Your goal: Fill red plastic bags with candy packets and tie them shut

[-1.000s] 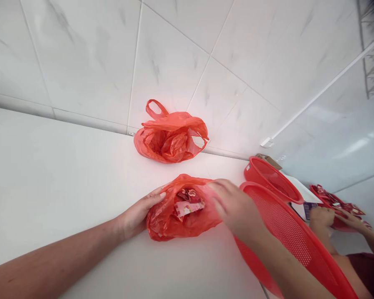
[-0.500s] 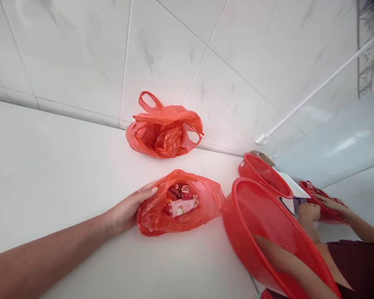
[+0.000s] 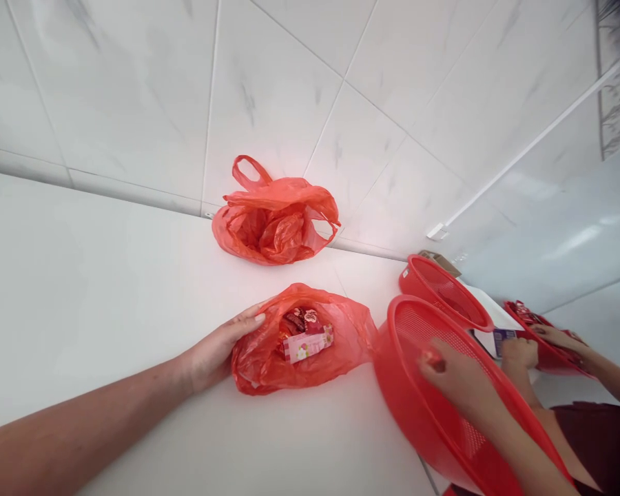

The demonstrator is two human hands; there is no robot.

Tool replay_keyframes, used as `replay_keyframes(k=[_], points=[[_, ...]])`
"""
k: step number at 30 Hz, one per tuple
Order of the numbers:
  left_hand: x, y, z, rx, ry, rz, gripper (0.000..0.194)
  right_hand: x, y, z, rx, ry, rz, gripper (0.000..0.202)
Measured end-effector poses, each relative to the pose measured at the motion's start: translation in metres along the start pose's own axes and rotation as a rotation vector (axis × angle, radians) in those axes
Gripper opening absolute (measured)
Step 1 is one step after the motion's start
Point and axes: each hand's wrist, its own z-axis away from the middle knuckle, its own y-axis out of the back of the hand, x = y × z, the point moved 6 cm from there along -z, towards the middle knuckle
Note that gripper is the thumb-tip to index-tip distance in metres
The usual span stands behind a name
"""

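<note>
My left hand [image 3: 224, 350] grips the left edge of a red plastic bag [image 3: 269, 368], thumb over its rim. The bag lies on the white table with its mouth open. Inside it are a pink-and-white wrapped packet [image 3: 308, 346] and several small dark red packets [image 3: 313, 322]. My right hand [image 3: 452, 375] is closed, raised within the mouth of a large red perforated basket [image 3: 395, 386]. Between its fingertips shows a small red wrapped piece [image 3: 432, 357], smeared by motion, so its exact kind is unclear.
A second red plastic bag [image 3: 276, 189] stands open against the tiled wall. Another red basket [image 3: 447, 293] sits behind the large one. At the right, another person's hands [image 3: 558, 337] work at a red basket with wrapped packets, near a cardboard box [image 3: 439, 262].
My right hand has risen from deep inside the large basket, now with a small red piece at its fingertips. My left hand still holds the bag's edge.
</note>
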Motion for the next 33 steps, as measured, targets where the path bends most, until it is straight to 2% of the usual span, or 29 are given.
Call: replay_keyframes(k=[1,3,5,6,8,9,11,13,14,16,18,19,21,24,26,28,31,33], points=[[0.0,0.0,0.0,0.003,-0.001,0.007,0.052,-0.008,0.007,0.003,0.023,0.015,-0.021,0.02],[0.0,0.001,0.0,0.006,-0.006,0.026,0.05,-0.033,0.028,0.015,0.165,0.079,-0.085,0.023],[-0.001,0.001,0.001,0.003,-0.006,0.036,0.05,-0.069,0.044,0.033,0.331,0.234,-0.157,0.023],[0.0,0.001,0.001,-0.001,-0.007,0.038,0.05,-0.089,0.045,0.041,0.367,0.333,-0.192,0.02],[0.001,-0.001,0.001,-0.014,-0.014,0.034,0.051,-0.124,0.031,0.051,0.316,0.474,-0.248,0.013],[0.002,-0.003,0.002,-0.023,-0.023,0.029,0.051,-0.137,0.017,0.051,0.252,0.493,-0.265,0.013],[0.004,-0.005,0.002,-0.037,-0.05,0.024,0.051,-0.152,-0.011,0.048,0.113,0.441,-0.27,0.027],[0.005,-0.006,0.003,-0.04,-0.065,0.025,0.051,-0.154,-0.031,0.046,0.068,0.347,-0.278,0.045],[0.004,-0.005,0.003,-0.038,-0.066,0.028,0.051,-0.151,-0.034,0.048,0.107,0.309,-0.291,0.048],[0.001,-0.004,0.003,-0.035,-0.053,0.028,0.05,-0.14,-0.03,0.055,0.295,0.281,-0.308,0.041],[0.0,-0.003,0.002,-0.031,-0.041,0.011,0.05,-0.13,-0.022,0.067,0.509,0.319,-0.258,0.041],[0.001,-0.003,0.002,-0.032,-0.039,-0.004,0.05,-0.127,-0.021,0.072,0.573,0.348,-0.208,0.046],[0.008,-0.005,0.004,-0.036,-0.045,-0.053,0.053,-0.121,-0.026,0.076,0.594,0.373,-0.111,0.059],[0.022,-0.006,0.013,0.019,-0.034,-0.258,0.069,-0.113,-0.046,0.077,0.526,0.364,-0.043,0.067],[0.028,-0.005,0.024,0.062,-0.023,-0.479,0.086,-0.109,-0.057,0.076,0.511,0.353,-0.013,0.057],[0.03,-0.006,0.035,0.074,-0.035,-0.688,0.098,-0.105,-0.064,0.071,0.451,0.323,0.013,0.039],[0.033,-0.008,0.045,0.123,-0.032,-0.903,0.088,-0.103,-0.062,0.052,0.18,0.263,-0.085,0.024],[0.049,-0.015,0.044,0.227,-0.05,-1.0,0.08,-0.104,-0.046,0.036,-0.039,0.2,-0.301,0.022]])
